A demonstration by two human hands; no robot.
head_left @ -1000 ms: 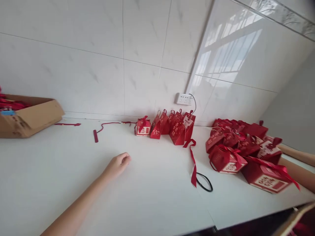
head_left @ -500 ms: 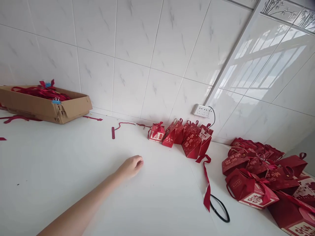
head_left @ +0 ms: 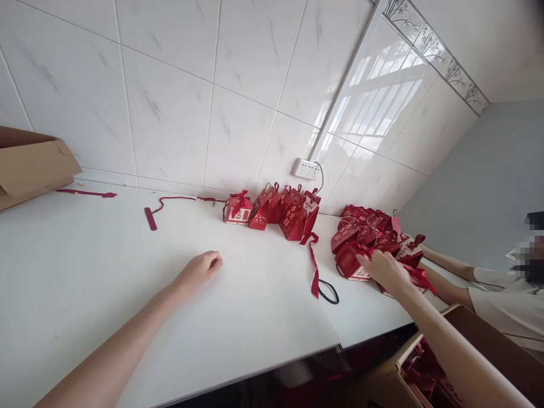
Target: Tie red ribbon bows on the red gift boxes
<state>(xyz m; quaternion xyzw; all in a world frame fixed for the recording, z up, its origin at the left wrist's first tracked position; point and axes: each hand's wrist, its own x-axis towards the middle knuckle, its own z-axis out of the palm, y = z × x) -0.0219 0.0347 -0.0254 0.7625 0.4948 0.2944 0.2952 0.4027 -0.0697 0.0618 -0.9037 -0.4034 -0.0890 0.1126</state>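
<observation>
My left hand [head_left: 198, 273] rests on the white tabletop [head_left: 255, 306], curled into a loose fist with nothing visible in it. On the right, my right hand [head_left: 387, 271] reaches over a pile of red gift boxes, its visible fingers apart. It is at a red gift box with a white label [head_left: 352, 262]; whether it touches the box I cannot tell. A red ribbon bow [head_left: 420, 279] shows beside my right wrist. Against the wall stands a row of red boxes with ribbon loops [head_left: 293, 218]. A smaller red box with a bow [head_left: 238, 208] is at that row's left end.
A cardboard box [head_left: 38, 164] sits at the far left. Loose red ribbon [head_left: 314, 266] and a black loop [head_left: 329, 292] lie on the table. An open carton [head_left: 480, 328] with red items stands below the table edge. A person's arm [head_left: 450, 262] extends from the right.
The view has swung right, bringing in the carton and the other person. My right hand has come into view over the pile of boxes. My left hand stays curled on the table.
</observation>
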